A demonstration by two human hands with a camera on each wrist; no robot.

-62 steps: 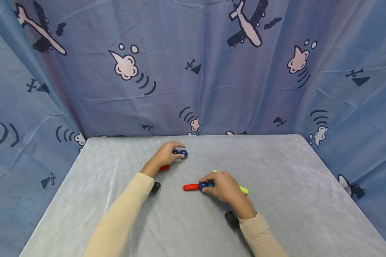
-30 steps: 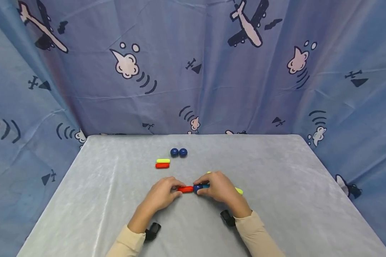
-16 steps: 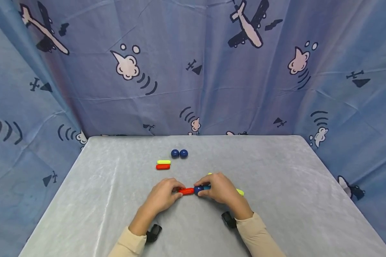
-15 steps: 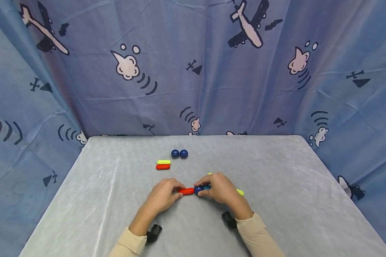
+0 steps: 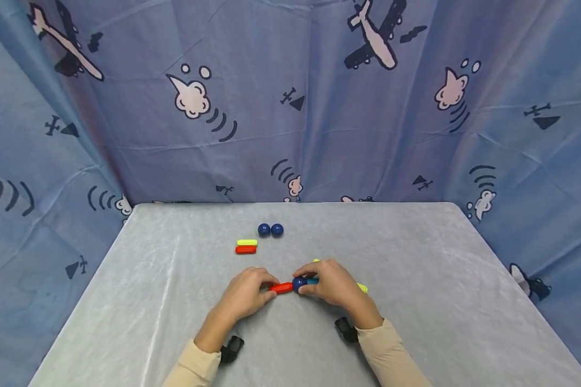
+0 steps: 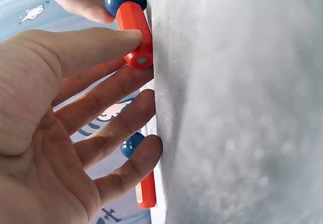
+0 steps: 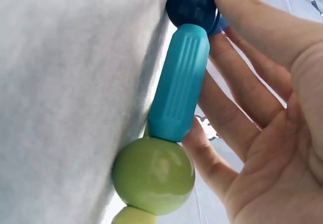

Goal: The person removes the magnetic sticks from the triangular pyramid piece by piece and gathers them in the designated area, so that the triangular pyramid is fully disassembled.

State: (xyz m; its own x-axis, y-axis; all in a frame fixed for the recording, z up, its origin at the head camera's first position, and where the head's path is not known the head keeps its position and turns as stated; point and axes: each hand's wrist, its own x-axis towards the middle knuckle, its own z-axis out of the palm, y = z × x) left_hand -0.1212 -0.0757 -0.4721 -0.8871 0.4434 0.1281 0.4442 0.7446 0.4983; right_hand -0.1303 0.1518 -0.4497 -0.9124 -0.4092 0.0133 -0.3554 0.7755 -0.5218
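Teal rod: was largely hidden by the right hand in the head view.
Green ball: was wholly hidden there.
Yellow rod: was cut by the right wrist view's lower edge.
Blue ball: was cut by the left wrist view's upper edge.
Red rod: was partly covered by the left hand.
Desk: was blurred in the left wrist view.

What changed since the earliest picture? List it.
The left hand drew back from the far blue balls and now pinches the near red stick. The right hand still pinches the near blue ball. The far blue balls and loose red stick stayed put.
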